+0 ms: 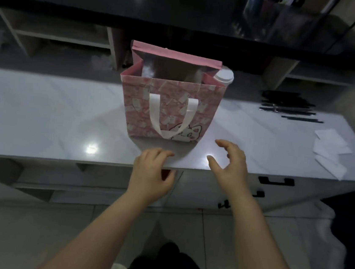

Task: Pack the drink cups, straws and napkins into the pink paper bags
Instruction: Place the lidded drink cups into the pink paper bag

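Observation:
A pink paper bag (170, 109) with a white ribbon handle and a cat drawing stands open on the white counter (41, 118). A drink cup with a white lid (223, 76) stands just behind the bag's right rear corner. Black straws (288, 105) lie in a heap at the far right, and white napkins (332, 149) are spread near the right end. My left hand (153, 171) hovers at the counter's front edge, fingers loosely curled, holding nothing. My right hand (231, 162) is spread open to the right of it, below the bag.
A dark glossy upper counter (143, 2) runs along the back, with open shelves (57, 36) beneath it. Drawers with black handles (276, 181) sit under the white counter. The floor below is tiled.

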### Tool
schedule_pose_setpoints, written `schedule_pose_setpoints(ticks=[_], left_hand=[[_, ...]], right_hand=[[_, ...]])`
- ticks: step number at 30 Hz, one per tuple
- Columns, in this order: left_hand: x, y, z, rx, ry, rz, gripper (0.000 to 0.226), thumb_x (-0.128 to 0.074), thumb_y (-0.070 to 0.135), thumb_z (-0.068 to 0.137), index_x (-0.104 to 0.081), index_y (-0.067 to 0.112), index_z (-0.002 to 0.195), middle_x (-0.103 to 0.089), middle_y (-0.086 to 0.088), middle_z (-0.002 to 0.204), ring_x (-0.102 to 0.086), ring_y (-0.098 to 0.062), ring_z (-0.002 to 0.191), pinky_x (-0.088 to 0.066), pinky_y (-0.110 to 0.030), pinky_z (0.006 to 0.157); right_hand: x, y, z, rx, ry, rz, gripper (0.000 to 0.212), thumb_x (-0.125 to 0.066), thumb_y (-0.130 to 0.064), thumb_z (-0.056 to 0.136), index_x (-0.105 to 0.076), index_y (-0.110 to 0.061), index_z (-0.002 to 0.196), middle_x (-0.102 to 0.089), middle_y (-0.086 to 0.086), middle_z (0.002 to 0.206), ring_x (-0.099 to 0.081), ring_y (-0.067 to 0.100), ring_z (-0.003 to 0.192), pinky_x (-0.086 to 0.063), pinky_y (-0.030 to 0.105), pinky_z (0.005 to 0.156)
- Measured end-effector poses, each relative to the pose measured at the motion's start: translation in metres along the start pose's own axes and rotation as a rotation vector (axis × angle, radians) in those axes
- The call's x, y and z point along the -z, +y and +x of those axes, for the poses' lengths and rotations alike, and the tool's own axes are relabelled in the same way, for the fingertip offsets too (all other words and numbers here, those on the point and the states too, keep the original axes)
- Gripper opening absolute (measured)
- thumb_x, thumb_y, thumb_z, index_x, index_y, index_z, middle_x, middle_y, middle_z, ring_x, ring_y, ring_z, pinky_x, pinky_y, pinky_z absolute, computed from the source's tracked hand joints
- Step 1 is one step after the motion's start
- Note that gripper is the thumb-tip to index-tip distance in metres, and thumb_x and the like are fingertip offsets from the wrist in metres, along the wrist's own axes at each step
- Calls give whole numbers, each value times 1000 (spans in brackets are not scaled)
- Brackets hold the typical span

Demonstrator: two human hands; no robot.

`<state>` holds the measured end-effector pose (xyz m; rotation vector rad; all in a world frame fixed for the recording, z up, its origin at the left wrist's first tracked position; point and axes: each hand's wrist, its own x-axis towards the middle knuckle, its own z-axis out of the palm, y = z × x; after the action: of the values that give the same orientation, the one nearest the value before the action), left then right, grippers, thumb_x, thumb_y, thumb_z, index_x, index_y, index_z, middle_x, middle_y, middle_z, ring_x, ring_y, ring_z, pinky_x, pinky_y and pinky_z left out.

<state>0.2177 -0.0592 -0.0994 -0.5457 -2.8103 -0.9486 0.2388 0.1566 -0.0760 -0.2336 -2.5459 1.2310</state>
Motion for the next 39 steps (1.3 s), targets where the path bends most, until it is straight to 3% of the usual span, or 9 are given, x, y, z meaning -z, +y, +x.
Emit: schedule_pose_setpoints(ticks=[2,6,11,17,24,27,34,39], left_hand=[[-13,24,8,-64,-59,8,45,-68,33,81,-60,21,124,-58,-1,119,-48,-23,115,-38,-38,91],[-48,71,37,-140,-197,160,52,-58,37,86,-47,26,136,-51,1,129,-42,-24,121,-30,-38,97],[-92,109,84,-169,-291,261,56,-50,41,91,-35,26,142,-44,0,137,-35,-24,127,-30,-43,101],[-142,141,139,-9,-319,330,55,-47,21,90,-31,21,143,-40,-4,139,-34,-27,125,-31,-40,99],[-156,158,221,205,-162,541,51,-49,22,85,-38,20,135,-43,-5,133,-36,-28,124,-32,-41,97],[-150,153,248,265,-88,572,51,-51,21,80,-42,18,131,-46,-7,126,-39,-29,120,-34,-42,96],[-129,145,300,371,21,599,56,-53,21,79,-43,16,134,-44,-7,134,-36,-30,126,-33,-40,99],[-125,140,299,365,36,622,49,-50,19,79,-47,19,128,-46,-3,132,-35,-28,127,-29,-37,98]], right_hand=[[18,6,-3,22,13,-102,41,-71,-14,84,-58,-26,122,-52,-18,117,-40,9,116,-30,10,94],[55,23,7,47,49,-277,40,-68,-9,85,-60,-19,122,-56,-5,121,-37,14,118,-35,30,98],[82,62,34,-16,-19,-365,43,-68,-14,85,-58,-20,127,-55,-4,128,-36,18,123,-34,32,101],[118,113,103,-3,-90,-357,43,-68,-17,85,-58,-24,126,-53,-7,129,-32,15,126,-34,33,103],[114,131,209,177,-226,-331,49,-70,-17,81,-57,-21,129,-53,-1,131,-37,26,124,-33,36,103],[96,124,255,270,-314,-366,63,-69,-21,81,-46,-27,139,-41,0,142,-30,25,130,-29,34,105],[51,86,356,336,-512,-487,83,-66,-30,81,-21,-36,150,-13,8,158,-12,35,140,-23,48,111],[18,78,369,378,-621,-527,82,-62,-27,84,-16,-41,150,-9,9,157,-16,39,136,-26,49,108]])
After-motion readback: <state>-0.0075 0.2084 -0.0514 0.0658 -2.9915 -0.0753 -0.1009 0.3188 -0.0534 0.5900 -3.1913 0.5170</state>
